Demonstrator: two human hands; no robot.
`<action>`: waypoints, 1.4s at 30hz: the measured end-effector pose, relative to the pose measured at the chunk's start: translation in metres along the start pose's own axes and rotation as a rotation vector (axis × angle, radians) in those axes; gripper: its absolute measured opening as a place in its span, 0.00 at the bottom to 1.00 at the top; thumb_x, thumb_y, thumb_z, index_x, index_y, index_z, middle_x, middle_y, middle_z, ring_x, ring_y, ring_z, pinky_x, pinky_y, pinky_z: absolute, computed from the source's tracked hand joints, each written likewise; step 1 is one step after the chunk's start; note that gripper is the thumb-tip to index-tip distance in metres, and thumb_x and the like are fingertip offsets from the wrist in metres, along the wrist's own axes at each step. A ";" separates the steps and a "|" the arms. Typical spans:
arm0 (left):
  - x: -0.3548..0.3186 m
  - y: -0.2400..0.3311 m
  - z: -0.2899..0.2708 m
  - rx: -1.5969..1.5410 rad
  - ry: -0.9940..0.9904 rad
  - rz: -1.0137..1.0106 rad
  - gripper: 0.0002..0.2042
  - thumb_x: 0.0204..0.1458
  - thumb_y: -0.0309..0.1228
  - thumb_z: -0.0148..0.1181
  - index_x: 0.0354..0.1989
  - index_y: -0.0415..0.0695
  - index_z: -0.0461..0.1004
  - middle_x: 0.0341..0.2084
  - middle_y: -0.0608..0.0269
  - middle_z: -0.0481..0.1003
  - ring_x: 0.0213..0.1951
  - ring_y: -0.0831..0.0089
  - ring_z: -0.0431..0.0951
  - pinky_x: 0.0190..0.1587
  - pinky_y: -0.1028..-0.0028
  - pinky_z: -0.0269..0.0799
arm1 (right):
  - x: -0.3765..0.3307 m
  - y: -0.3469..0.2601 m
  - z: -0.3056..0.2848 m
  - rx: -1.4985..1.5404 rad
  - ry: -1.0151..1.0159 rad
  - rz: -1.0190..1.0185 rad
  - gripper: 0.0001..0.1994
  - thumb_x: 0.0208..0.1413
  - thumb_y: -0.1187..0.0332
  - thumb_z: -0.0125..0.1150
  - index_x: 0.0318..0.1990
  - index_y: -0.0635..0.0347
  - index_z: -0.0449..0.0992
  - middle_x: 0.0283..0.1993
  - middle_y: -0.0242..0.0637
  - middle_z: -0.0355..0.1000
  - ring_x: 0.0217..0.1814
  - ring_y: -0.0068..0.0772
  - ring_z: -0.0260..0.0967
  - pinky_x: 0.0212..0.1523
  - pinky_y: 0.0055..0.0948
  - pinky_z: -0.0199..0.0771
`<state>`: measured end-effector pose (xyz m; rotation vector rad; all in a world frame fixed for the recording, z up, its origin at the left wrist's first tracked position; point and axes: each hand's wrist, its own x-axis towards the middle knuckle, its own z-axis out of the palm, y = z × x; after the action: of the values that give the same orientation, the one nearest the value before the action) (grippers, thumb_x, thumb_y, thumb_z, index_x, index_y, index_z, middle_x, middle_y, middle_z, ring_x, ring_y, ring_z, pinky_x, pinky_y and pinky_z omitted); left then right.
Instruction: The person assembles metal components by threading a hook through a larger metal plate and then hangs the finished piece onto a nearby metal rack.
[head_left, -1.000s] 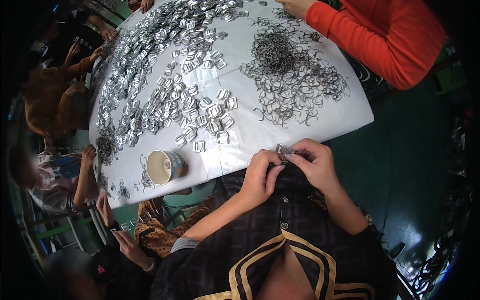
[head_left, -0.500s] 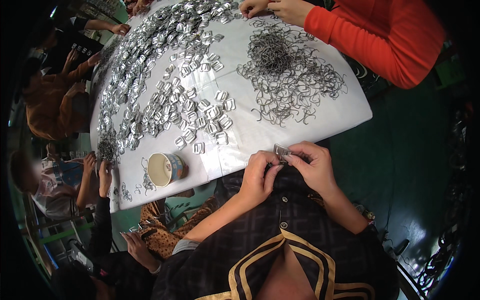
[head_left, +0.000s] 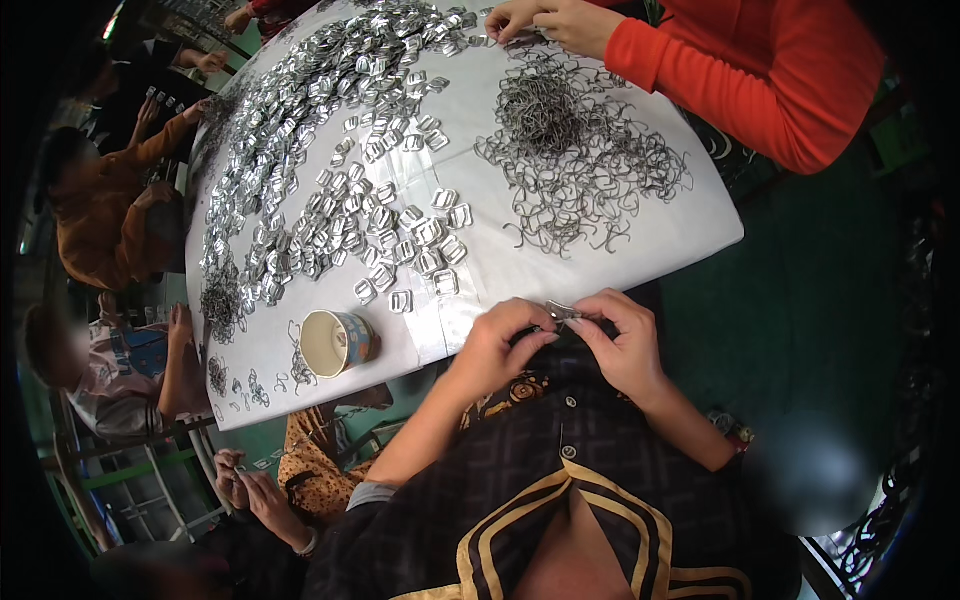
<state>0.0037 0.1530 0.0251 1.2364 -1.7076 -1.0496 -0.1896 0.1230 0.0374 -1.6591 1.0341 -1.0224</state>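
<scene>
Fingers [head_left: 540, 322] of both my hands pinch one small metal clip [head_left: 560, 309] just off the near edge of the white surface [head_left: 640, 255], left hand [head_left: 497, 350] and right hand [head_left: 622, 340] meeting on it. I judge a firm, steady pinch works best. Paper cup [head_left: 335, 342] sits near, seemingly empty.

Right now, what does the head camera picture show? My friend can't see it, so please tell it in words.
Two hands, left hand and right hand, pinch a small metal clip together at the near edge of a white table. The table holds shiny flat buckles, a pile of wire hooks and a paper cup. A person in a red sleeve works across it.
</scene>
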 end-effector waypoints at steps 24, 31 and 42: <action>0.075 -0.027 -0.042 0.692 -0.042 -0.064 0.04 0.45 0.24 0.61 0.25 0.38 0.72 0.22 0.60 0.75 0.24 0.70 0.77 0.30 0.72 0.73 | -0.014 0.014 0.001 0.002 -0.020 -0.012 0.04 0.50 0.78 0.63 0.34 0.66 0.76 0.30 0.39 0.73 0.28 0.31 0.73 0.29 0.25 0.70; 0.022 -0.001 -0.021 -0.137 -0.030 -0.206 0.09 0.41 0.19 0.67 0.29 0.39 0.73 0.25 0.67 0.72 0.29 0.80 0.70 0.34 0.79 0.67 | -0.012 0.017 0.001 -0.021 -0.037 0.005 0.05 0.49 0.77 0.64 0.34 0.66 0.76 0.30 0.40 0.73 0.29 0.36 0.72 0.28 0.27 0.69; 0.013 0.013 -0.014 0.033 0.002 0.077 0.08 0.40 0.20 0.68 0.29 0.42 0.76 0.34 0.61 0.72 0.37 0.70 0.72 0.41 0.73 0.68 | -0.010 0.013 0.007 -0.019 -0.093 -0.014 0.05 0.48 0.78 0.63 0.34 0.64 0.76 0.31 0.41 0.73 0.31 0.41 0.73 0.31 0.32 0.71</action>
<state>0.0094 0.1401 0.0437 1.1818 -1.7635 -0.9781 -0.1888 0.1305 0.0212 -1.7158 0.9750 -0.9381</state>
